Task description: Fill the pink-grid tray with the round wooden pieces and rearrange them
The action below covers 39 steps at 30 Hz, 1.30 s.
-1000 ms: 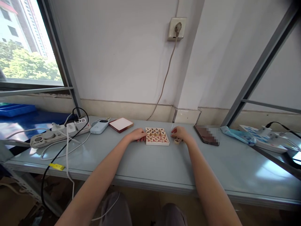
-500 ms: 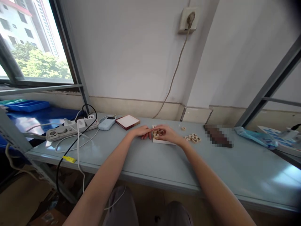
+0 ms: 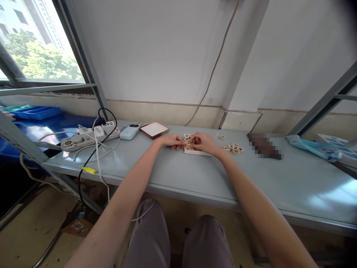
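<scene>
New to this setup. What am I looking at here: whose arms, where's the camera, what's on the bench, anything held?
No machine here: the arms are a person's own, filmed by a camera worn on their head, looking forward and down, so their knees show at the bottom. The left hand rests against the left edge of a small white tray of round wooden game pieces. The right hand lies over the tray, fingers on the pieces; whether it pinches one is not clear. A cluster of loose pieces lies on the grey bench to the right. Further left are a red-edged box, a pale blue device and a power strip with cables.
</scene>
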Motion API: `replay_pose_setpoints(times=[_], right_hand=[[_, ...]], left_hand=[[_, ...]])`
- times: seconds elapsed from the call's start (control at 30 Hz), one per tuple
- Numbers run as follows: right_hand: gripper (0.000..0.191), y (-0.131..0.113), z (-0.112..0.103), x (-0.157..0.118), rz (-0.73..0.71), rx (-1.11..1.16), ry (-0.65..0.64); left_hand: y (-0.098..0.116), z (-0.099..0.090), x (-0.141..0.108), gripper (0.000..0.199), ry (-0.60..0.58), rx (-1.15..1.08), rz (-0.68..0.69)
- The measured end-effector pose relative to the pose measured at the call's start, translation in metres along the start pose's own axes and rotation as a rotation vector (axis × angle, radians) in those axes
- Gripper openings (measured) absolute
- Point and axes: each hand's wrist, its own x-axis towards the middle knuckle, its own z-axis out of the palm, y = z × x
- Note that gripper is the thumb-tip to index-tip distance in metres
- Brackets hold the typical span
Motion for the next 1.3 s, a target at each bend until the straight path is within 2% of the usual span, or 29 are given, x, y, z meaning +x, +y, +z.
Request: replay_pose_setpoints(times=[0.07, 0.13, 0.2, 0.3, 0.33, 0.4, 0.47, 0.53, 0.6, 0.7, 0.9, 1.0, 1.03, 1.1, 1.13, 1.2, 1.3], right_hand=[[0.012, -0.002, -0.002, 0.0, 0.012, 0.033, -0.005], [0.022, -0.002, -0.005, -0.001, 0.017, 0.093, 0.014], [0.031, 0.005, -0.009, -0.002, 0.06, 0.091, 0.122], [0.039, 0.027, -0.012, -0.007, 0.265, -0.187, 0.348], [0.042, 0.037, -0.011, -0.009, 0.345, -0.322, 0.378], [0.047, 0.057, -0.008, -0.014, 0.494, -0.494, 0.3], [0.048, 0.072, -0.006, -0.017, 0.646, -0.525, 0.121], [0.044, 0.08, -0.005, -0.017, 0.695, -0.537, -0.013], [0.04, 0.081, -0.005, -0.017, 0.635, -0.603, -0.034], [0.037, 0.074, -0.003, -0.014, 0.547, -0.712, 0.055], [0.036, 0.062, 0.003, -0.013, 0.543, -0.699, 0.117], [0.035, 0.056, -0.008, -0.015, 0.555, -0.669, 0.214], [0.035, 0.053, -0.013, -0.015, 0.527, -0.664, 0.273], [0.034, 0.043, -0.024, -0.014, 0.374, -0.633, 0.347], [0.032, 0.036, -0.028, -0.013, 0.272, -0.589, 0.328], [0.029, 0.022, -0.032, -0.011, 0.105, -0.453, 0.191], [0.025, 0.005, -0.028, -0.007, 0.042, -0.315, 0.017]], left_hand=[[0.001, 0.0, 0.0, 0.057, -0.009, 0.02, 0.003], [0.002, 0.001, 0.0, 0.056, -0.015, 0.027, -0.012], [0.002, 0.001, 0.0, 0.055, -0.017, 0.029, -0.035], [0.004, 0.0, 0.0, 0.054, -0.016, 0.03, -0.047], [0.004, 0.0, 0.0, 0.054, -0.014, 0.03, -0.048], [0.005, 0.0, 0.0, 0.055, -0.008, 0.03, -0.056], [0.006, 0.001, -0.001, 0.056, -0.002, 0.029, -0.064], [0.006, 0.001, -0.002, 0.055, 0.002, 0.03, -0.066], [0.007, 0.002, -0.002, 0.054, 0.005, 0.029, -0.064], [0.009, 0.003, -0.002, 0.054, 0.013, 0.021, -0.068], [0.008, 0.005, 0.001, 0.053, 0.04, 0.055, -0.098], [0.008, 0.005, 0.001, 0.052, 0.04, 0.058, -0.093], [0.008, 0.005, 0.002, 0.052, 0.04, 0.056, -0.087], [0.008, 0.005, 0.002, 0.053, 0.038, 0.049, -0.077], [0.008, 0.006, 0.002, 0.053, 0.038, 0.048, -0.077], [0.007, 0.006, 0.002, 0.054, 0.043, 0.051, -0.08], [0.007, 0.007, 0.003, 0.054, 0.057, 0.059, -0.078]])
